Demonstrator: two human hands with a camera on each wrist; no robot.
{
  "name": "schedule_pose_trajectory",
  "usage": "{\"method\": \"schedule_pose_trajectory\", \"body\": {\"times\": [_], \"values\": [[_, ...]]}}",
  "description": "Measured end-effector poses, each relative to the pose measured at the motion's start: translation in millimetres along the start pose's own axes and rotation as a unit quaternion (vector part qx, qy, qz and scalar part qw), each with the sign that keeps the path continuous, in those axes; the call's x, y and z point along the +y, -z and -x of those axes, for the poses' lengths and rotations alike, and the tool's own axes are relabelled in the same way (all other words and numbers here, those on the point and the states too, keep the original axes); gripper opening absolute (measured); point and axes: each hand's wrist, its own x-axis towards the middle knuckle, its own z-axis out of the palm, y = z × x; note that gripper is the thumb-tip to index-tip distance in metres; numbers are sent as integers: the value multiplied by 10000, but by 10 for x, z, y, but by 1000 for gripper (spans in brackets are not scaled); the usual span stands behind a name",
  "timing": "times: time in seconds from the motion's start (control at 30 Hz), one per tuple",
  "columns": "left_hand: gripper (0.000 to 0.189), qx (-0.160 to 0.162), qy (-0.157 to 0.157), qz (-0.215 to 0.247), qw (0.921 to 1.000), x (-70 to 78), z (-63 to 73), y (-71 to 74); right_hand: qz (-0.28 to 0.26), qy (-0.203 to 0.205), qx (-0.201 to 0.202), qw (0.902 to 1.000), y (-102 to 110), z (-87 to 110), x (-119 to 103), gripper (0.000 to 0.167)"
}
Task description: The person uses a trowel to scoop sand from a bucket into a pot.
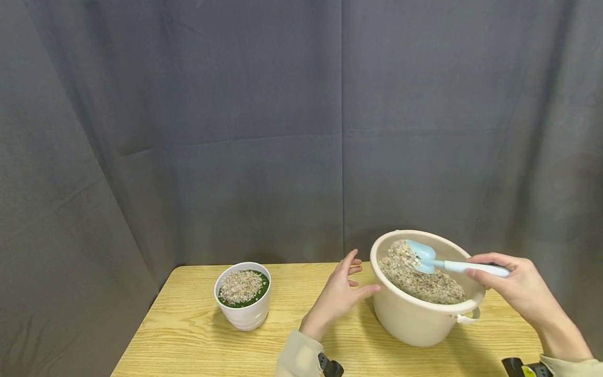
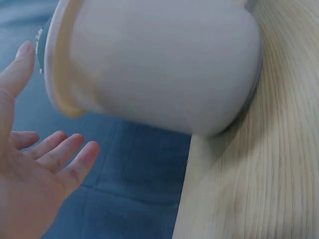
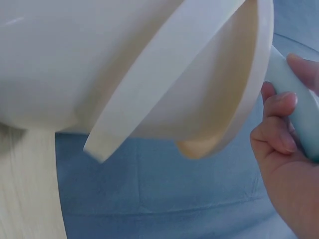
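My right hand [image 1: 520,280] grips the pale handle of a light blue hand trowel [image 1: 426,255], held over the cream bucket [image 1: 414,319]. Gravel heaps on the trowel's blade, and more gravel [image 1: 424,285] fills the lower part of the bucket. In the right wrist view the fingers curl round the trowel handle [image 3: 303,112]. My left hand [image 1: 336,293] hovers at the bucket's left side, fingers spread and holding nothing; the left wrist view shows its palm [image 2: 30,184] near the bucket's rim. A white pot [image 1: 245,314] with pale gravel over a green surface stands to the left.
Everything stands on a light wooden table [image 1: 188,335]. Behind it hangs a dark grey curtain [image 1: 264,131], close to the table's back edge. The bucket's carrying handle [image 3: 144,89] hangs down along its side.
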Motion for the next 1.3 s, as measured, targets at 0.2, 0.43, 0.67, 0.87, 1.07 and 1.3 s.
{"method": "schedule_pose_trajectory", "body": {"times": [0.2,0.43,0.67,0.87,1.07,1.3], "values": [[92,166,-209,-187,9995,-75,97,226,-133,210,-28,9997,-78,-23,-122,18],[90,384,-383,-697,9961,-90,224,480,-382,205,-119,9990,-248,-36,-337,19],[90,769,-512,-1270,9876,-83,390,780,-638,191,-149,9977,-461,-78,-541,20],[89,1074,-493,-1276,9848,-96,541,1035,-647,120,-241,9975,-601,-137,-682,21],[89,1311,-397,-1308,9819,-104,633,1211,-886,161,-226,9957,-777,-174,-829,23],[86,1604,-113,-1638,9733,-127,796,1381,-1211,422,-300,9913,-1049,-206,-942,18]]}}
